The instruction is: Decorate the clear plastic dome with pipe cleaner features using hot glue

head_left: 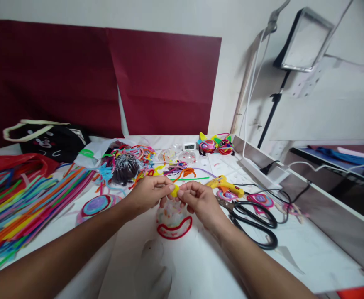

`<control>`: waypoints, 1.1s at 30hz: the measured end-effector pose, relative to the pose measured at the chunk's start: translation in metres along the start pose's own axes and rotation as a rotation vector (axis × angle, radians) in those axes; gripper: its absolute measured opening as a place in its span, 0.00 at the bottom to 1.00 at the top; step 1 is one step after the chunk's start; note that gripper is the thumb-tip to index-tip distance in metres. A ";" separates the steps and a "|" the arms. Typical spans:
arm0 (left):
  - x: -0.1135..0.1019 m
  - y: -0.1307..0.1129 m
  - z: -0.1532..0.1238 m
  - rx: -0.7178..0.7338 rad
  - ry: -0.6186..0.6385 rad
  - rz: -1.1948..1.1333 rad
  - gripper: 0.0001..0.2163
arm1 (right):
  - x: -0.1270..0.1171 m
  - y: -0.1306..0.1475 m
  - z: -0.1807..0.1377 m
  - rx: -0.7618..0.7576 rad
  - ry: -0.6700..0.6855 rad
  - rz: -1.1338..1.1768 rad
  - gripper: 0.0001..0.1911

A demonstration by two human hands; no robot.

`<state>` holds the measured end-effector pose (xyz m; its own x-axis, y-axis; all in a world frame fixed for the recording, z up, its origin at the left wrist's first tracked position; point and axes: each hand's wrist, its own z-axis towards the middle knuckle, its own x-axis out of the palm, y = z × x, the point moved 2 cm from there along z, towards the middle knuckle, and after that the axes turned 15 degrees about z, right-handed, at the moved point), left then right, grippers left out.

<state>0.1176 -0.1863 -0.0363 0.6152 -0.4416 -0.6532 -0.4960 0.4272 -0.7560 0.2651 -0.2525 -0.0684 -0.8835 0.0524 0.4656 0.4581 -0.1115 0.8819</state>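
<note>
My left hand (149,192) and my right hand (199,199) meet over the middle of the white table (200,265). Both pinch a small yellow piece of pipe cleaner (174,190) between their fingertips. Just below the hands sits a clear round dome (172,216) with coloured specks inside and a red pipe-cleaner rim. Black scissors (256,222) lie right of my right hand. A yellow glue gun (225,185) lies just behind them.
A big fan of coloured pipe cleaners (23,207) covers the left side. A black tote bag (51,139) sits behind it. Finished colourful ornaments (216,145), a small clock (189,146), and cables (278,195) lie at the back right. A raised ledge (325,207) borders the right edge.
</note>
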 end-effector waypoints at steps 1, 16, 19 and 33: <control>0.002 -0.001 -0.003 -0.022 0.012 -0.045 0.15 | 0.000 -0.001 0.000 0.000 -0.003 -0.020 0.13; 0.018 0.016 -0.030 -0.160 0.105 -0.414 0.16 | 0.003 -0.009 -0.011 -0.349 0.096 -0.470 0.02; 0.020 0.017 -0.034 -0.153 0.158 -0.461 0.17 | 0.005 -0.006 -0.016 -0.588 0.156 -0.666 0.03; 0.022 0.027 -0.035 -0.112 0.156 -0.621 0.15 | 0.005 -0.009 -0.022 -0.813 0.273 -0.873 0.07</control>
<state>0.0965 -0.2123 -0.0724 0.7157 -0.6932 -0.0854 -0.1430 -0.0258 -0.9894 0.2549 -0.2727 -0.0756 -0.8998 0.2211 -0.3762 -0.4071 -0.7356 0.5415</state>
